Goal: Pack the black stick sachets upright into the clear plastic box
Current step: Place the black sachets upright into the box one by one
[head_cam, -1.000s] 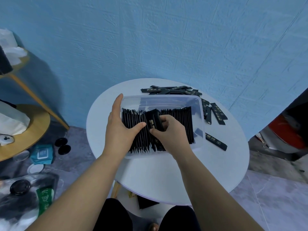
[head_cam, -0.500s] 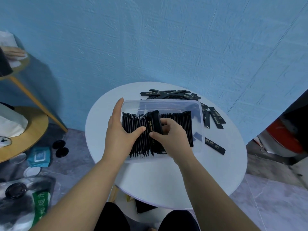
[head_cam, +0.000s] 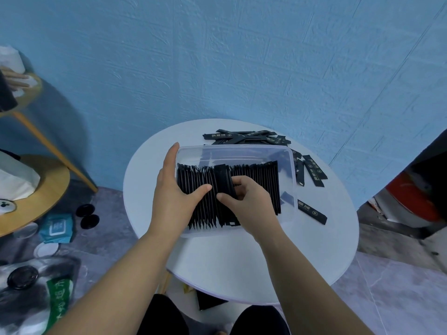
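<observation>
Now: your left hand (head_cam: pixel 174 197) flat and spread, thumb pressing the packed row (head_cam: pixel 256 187) | right hand (head_cam: pixel 251 204) pinching a sachet bundle (head_cam: pixel 223 180) mid-row | clear plastic box (head_cam: pixel 289 189) table-centre | loose sachets (head_cam: pixel 244 136) at 12–3 o'clock.

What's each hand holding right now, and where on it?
Right hand pinches a small bundle of sachets around mid-length. Left hand grips nothing; it presses the packed row aside inside the clear box.

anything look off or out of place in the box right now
One small bundle of sachets stands above the packed row in the clear box, pinched by the right hand. Loose sachets lie flat on the table.
</observation>
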Demonstrator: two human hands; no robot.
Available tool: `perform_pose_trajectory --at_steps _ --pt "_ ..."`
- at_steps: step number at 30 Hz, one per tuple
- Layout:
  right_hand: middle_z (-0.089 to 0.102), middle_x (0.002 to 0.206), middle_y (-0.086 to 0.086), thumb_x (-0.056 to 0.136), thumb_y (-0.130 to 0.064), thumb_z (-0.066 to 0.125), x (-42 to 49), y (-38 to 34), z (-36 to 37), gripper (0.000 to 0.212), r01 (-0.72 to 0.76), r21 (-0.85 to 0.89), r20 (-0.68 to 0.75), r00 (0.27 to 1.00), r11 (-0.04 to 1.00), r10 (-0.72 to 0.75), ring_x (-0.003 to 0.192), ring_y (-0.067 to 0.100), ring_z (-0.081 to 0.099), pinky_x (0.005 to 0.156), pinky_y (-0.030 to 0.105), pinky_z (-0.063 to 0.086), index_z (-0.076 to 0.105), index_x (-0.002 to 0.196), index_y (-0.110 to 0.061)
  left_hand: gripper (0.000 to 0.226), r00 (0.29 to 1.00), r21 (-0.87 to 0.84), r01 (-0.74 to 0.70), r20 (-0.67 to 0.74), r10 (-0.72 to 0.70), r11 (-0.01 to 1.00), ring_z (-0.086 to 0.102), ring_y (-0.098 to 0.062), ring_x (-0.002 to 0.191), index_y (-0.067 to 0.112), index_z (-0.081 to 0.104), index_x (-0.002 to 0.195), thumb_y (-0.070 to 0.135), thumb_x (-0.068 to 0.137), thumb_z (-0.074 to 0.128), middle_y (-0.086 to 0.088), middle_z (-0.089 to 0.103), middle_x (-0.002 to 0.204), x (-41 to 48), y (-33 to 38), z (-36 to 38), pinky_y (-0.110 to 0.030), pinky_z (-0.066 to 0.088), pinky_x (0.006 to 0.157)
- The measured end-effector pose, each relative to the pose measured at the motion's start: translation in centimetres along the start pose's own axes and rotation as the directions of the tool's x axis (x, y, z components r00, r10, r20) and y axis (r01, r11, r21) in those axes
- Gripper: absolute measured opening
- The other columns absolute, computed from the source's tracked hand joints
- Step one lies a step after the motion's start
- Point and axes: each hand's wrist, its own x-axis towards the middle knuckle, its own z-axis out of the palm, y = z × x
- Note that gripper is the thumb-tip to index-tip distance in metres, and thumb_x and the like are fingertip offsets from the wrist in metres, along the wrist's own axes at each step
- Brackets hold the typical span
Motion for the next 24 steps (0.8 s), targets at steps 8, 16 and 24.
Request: perform_pose_trajectory --at_steps 8,16,24 --pt "0.062 0.09 -0.01 0.087 -0.022 0.064 0.22 0.3 0.61 0.028 0.104 -0.234 -0.106 0.986 0.967 -0.132 0.081 0.005 0.058 0.074 0.017 0.049 0.058 0.114 -0.019 0.095 1.0 0.014 0.005 0.004 -0.005 1.0 0.029 0.005 0.129 0.04 0.022 0.145 0.018 0.073 0.08 0.028 0.029 0.134 -0.04 0.1 0.0 -0.027 0.029 0.109" --pt "0.06 0.088 -0.008 0.089 -0.031 0.06 -0.15 0.72 0.1 0.035 0.058 -0.251 0.003 0.998 0.966 -0.059 0.074 0.009 0.057 0.075 0.025 0.051 0.057 0.123 -0.022 0.094 1.0 0.018 0.006 -0.003 -0.006 1.0 0.024 0.011 0.123 0.04 0.021 0.145 0.019 0.074 0.079 0.029 0.028 0.132 -0.11 0.19 -0.01 -0.018 0.025 0.104" --pt "0.061 0.083 -0.005 0.086 -0.027 0.066 -0.04 0.26 0.16 0.033 -0.038 -0.077 0.064 0.997 0.996 0.043 0.072 0.017 0.064 0.071 0.041 0.058 0.058 0.118 -0.023 0.092 1.0 0.008 -0.003 -0.006 0.003 1.0 0.021 0.016 0.123 0.039 0.02 0.145 0.019 0.076 0.078 0.032 0.024 0.133 -0.29 0.1 -0.04 -0.013 0.021 0.103"
